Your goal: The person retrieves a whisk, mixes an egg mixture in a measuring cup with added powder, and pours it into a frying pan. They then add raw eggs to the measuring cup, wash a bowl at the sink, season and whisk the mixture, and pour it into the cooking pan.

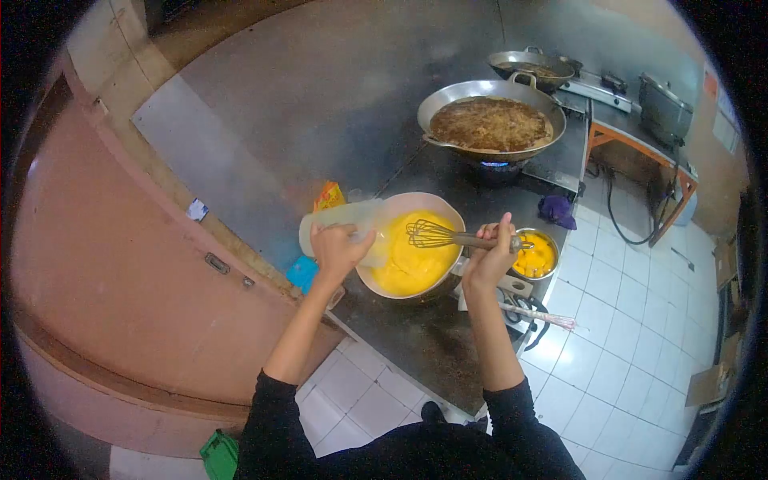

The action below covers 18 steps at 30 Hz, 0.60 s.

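Note:
A pan (445, 203) with yellow liquid (412, 268) in it sits on the dark counter in front of me. My left hand (340, 250) is closed on a translucent plastic jug (370, 214), tilted over the pan's left side. What is inside the jug is hard to make out. My right hand (491, 260) grips the handle of a wire whisk (432, 234), and the whisk's wires are over the yellow liquid. Just right of that hand stands a metal bowl (552, 268) with yellow pieces in it.
A large wok (432, 104) of bubbling brown liquid is over a blue flame (494, 165). Behind it stands a second wok (512, 60). A purple cloth (557, 210), a yellow packet (329, 196), a blue item (303, 274) and a brush-like tool (552, 318) lie nearby.

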Available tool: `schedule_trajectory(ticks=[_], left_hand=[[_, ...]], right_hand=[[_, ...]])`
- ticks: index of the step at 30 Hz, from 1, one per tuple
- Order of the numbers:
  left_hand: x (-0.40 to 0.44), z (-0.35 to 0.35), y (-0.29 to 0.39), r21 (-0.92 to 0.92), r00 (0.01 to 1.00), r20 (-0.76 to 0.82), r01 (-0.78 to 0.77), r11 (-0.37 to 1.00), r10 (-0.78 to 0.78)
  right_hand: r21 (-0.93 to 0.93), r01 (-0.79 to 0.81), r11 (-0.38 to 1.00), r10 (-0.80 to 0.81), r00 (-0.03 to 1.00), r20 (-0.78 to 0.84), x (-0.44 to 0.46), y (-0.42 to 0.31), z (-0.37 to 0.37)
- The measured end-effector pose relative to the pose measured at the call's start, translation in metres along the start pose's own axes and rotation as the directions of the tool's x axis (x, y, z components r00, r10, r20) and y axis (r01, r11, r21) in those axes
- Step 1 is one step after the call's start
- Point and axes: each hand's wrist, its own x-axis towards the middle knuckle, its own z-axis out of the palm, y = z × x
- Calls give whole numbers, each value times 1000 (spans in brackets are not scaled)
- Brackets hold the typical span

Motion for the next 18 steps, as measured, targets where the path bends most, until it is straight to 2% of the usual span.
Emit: schedule_trajectory(ticks=[1,3,7,9,10,12,14,16,18], left_hand=[[-1,-4,2,-3,1000,-5,3,1000,-3],[-1,-18,7,24,920,22,391,920,-391],[-4,-37,0,-12,839,-115,533,846,-531],[-6,-47,-3,-210,699,37,704,679,-714],[-10,-49,-4,-210,694,31,709,674,-720],[-23,-52,-3,-344,661,85,722,601,-746],[-38,-52,-7,-340,628,118,753,563,-769],[-52,-47,-13,-336,597,152,781,527,-788],[-62,-42,-16,-491,533,138,769,410,-835]], right_hand=[[4,4,1000,-4,999,44,0,-3,4],[6,3,1000,-4,995,99,-4,-12,16],[97,11,995,-30,981,194,-19,-28,46],[119,38,992,-65,971,230,-24,-28,50],[119,30,992,-58,969,238,-25,-26,48],[55,48,997,-60,970,235,-24,-15,35],[30,48,998,-54,973,226,-21,1,12],[-177,50,983,-25,990,140,-21,10,0],[-190,45,981,-18,990,141,-23,9,4]])
